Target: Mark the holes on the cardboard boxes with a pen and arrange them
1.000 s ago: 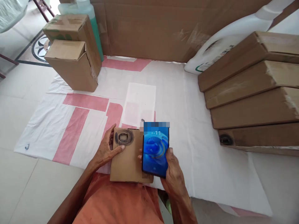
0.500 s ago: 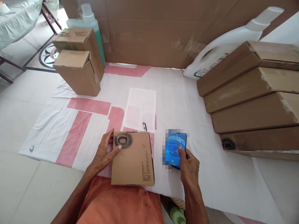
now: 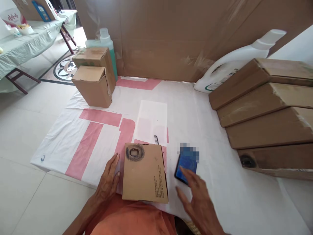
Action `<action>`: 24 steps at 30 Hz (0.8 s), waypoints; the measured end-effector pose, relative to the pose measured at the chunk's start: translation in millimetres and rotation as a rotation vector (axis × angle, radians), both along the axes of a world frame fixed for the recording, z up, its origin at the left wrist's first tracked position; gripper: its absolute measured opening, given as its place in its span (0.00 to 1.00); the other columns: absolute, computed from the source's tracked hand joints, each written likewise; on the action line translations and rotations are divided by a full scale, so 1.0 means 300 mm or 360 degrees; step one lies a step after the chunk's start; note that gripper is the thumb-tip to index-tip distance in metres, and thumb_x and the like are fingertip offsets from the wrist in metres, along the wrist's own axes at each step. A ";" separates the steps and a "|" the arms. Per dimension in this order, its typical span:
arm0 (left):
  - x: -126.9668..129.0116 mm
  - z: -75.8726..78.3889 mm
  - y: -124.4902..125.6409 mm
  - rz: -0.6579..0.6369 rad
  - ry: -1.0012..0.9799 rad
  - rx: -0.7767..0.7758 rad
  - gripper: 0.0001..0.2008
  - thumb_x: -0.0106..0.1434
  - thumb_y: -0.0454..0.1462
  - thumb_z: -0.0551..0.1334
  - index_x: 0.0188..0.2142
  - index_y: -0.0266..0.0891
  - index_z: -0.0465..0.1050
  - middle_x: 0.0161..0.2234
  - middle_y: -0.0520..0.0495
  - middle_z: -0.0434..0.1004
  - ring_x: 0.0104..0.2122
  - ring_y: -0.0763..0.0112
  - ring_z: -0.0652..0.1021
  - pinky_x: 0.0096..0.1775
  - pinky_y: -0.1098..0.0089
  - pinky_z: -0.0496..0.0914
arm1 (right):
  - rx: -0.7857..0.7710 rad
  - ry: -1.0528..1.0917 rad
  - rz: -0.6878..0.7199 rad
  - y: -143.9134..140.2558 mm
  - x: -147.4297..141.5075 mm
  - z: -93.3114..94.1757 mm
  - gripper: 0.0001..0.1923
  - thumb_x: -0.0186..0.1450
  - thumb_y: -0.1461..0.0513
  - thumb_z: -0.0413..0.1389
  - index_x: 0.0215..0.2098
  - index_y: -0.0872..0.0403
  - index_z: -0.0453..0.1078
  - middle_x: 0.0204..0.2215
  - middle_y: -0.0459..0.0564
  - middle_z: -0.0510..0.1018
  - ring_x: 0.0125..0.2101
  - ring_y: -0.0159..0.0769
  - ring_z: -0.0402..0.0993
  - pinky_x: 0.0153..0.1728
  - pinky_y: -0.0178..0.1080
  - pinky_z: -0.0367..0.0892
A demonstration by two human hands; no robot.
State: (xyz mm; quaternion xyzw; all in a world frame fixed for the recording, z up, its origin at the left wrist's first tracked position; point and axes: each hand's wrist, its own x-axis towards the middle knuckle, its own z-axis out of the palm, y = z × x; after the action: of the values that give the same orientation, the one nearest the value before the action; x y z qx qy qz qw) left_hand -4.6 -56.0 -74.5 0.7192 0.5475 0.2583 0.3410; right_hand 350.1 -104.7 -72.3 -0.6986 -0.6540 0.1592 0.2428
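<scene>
- Steadying the flat brown cardboard box with the dark ringed cut-out point(image 3: 144, 173) comes first: in my judgement it wants a flat palm against its left side so it sits square at the near edge of the white sheet with red bands point(image 3: 195, 107).
- My left hand point(image 3: 107, 182) lies open, fingers loosely together and extended, fingertips touching the box's left edge; it grips nothing.
- My right hand point(image 3: 199, 202) hovers with fingers spread and slack, holding nothing, its fingertips over the near end of the blue-screened black phone point(image 3: 186, 168).
- The phone lies flat on the sheet, just right of the box, apart from it.
- A small dark pen point(image 3: 156, 139) lies just beyond the box's far edge.
</scene>
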 end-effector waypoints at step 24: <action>-0.024 0.023 0.153 0.0818 -0.0568 -0.0280 0.31 0.74 0.58 0.51 0.69 0.48 0.59 0.67 0.36 0.66 0.69 0.50 0.67 0.66 0.45 0.66 | -0.0136 0.1359 0.0110 0.390 -0.492 0.080 0.34 0.71 0.46 0.59 0.72 0.39 0.60 0.63 0.53 0.72 0.59 0.55 0.73 0.56 0.53 0.73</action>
State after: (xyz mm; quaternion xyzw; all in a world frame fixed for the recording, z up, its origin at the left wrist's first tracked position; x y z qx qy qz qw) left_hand -12.0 -10.2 -67.6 0.4686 0.6629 0.4096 0.4161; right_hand 202.4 12.2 -48.5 -0.5573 -0.5105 0.4690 0.4570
